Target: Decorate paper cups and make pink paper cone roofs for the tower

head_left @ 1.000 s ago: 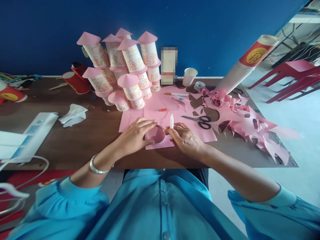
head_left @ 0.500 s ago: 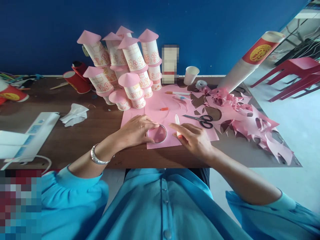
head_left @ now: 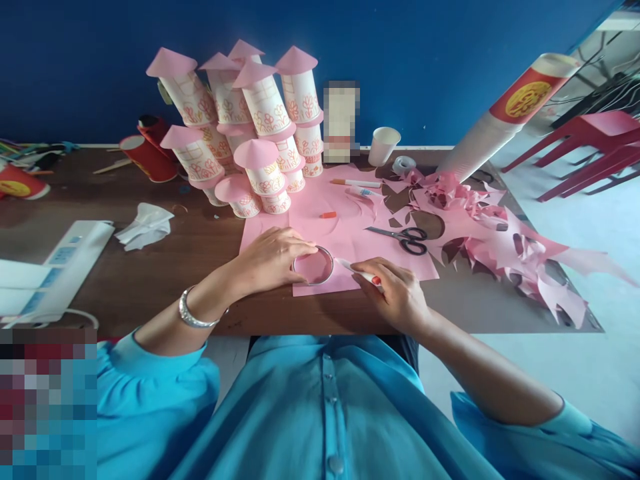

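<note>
Cupping left hand (head_left: 273, 259): part-open in a C, thumb and fingers holding the left side of the ring (head_left: 332, 270).
Right hand (head_left: 400, 291): closed round the marker (head_left: 347, 265), just right of the ring; from my remote view I can't tell whether the tip touches paper.
Ring: lying on the pink paper (head_left: 345, 232) near its front edge; I judge it light and stiff, apt to skid, best held by the outer rim.
Marker: probably light and rigid; I'd pinch the barrel close to the tip.
Pink paper: thin, likely to crease or slip on the surface (head_left: 260, 319); I'd press near the ring.
Orange cap (head_left: 328, 215): beyond the ring.
Scissors (head_left: 401, 237): beyond and right of the ring.
Paper towers (head_left: 270, 108): farther beyond, left of the ring.
Pink scraps (head_left: 480, 232): well right of the ring.
</note>
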`<state>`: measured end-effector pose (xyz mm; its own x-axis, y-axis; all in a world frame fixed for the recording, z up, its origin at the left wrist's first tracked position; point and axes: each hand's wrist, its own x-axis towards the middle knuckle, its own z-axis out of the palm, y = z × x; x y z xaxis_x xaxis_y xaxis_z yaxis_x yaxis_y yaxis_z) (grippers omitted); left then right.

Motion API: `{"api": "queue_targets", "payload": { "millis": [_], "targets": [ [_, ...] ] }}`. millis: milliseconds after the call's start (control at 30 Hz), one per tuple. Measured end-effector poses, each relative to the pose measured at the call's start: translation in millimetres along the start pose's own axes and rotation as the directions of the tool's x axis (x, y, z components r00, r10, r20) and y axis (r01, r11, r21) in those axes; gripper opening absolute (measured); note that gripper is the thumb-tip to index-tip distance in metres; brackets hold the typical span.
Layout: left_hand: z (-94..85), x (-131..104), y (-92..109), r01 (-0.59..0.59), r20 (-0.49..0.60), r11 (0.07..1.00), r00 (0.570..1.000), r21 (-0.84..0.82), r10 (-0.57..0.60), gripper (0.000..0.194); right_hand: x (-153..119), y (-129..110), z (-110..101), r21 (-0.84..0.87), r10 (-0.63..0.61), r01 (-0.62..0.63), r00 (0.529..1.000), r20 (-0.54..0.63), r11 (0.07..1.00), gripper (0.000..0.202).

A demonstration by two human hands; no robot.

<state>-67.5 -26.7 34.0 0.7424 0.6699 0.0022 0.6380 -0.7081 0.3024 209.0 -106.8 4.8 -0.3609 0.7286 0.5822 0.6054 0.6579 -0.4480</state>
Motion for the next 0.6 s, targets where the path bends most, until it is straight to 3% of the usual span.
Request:
{"api": "queue_targets", "payload": {
  "millis": [300, 600],
  "targets": [
    [1.6, 0.4, -2.2, -0.003, -0.017, 1.0, 1.0, -0.005, 0.003, 0.049, -11.9, -1.3, -0.6, -0.016, -0.023, 0.024, 0.997, 0.077, 1.0, 0.027],
    [0.6, 2.0, -0.3, 0.024, 0.008, 1.0, 1.0, 0.02, -0.024, 0.053, -18.7, -32.5, 0.1, -0.12, -0.167, 0.174, 0.984, 0.069, 0.977, 0.023]
  ]
}}
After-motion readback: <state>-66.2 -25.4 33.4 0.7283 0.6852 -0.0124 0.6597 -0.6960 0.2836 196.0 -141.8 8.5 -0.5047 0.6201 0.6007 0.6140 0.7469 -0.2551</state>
